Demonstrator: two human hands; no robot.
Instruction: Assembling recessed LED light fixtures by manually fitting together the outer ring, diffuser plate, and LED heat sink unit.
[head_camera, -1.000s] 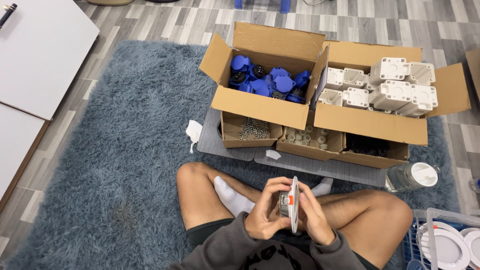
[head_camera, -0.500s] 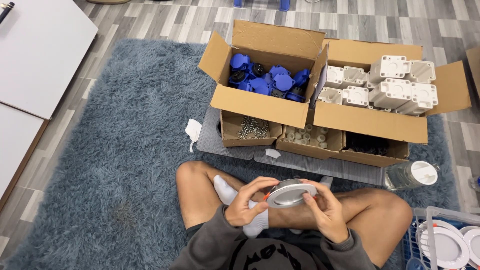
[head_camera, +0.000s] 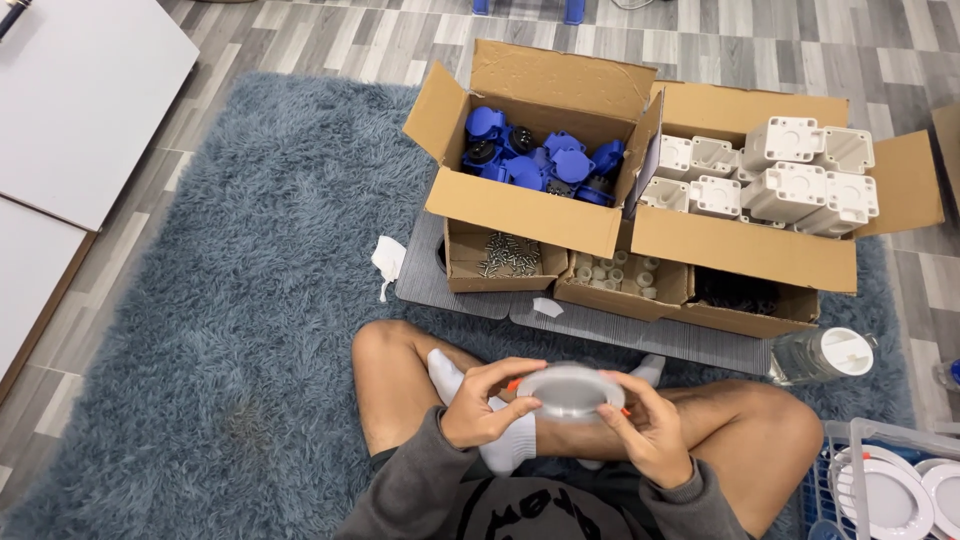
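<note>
Round white plastic downlight disc (head_camera: 571, 390) held flat, face up, over crossed legs, gripped at both rims: left hand (head_camera: 487, 407) closed on left edge, right hand (head_camera: 645, 428) closed on right edge. Neither nearer. Cardboard boxes of blue parts (head_camera: 540, 165) and white housings (head_camera: 780, 180) far, on blue shaggy rug (head_camera: 230, 330).

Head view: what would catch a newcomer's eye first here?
Probably the round white disc held flat between the left hand and right hand over the person's crossed legs. Beyond it, on the shaggy blue rug, stand open cardboard boxes: one of blue parts and, to its right, one of white housings.
</note>
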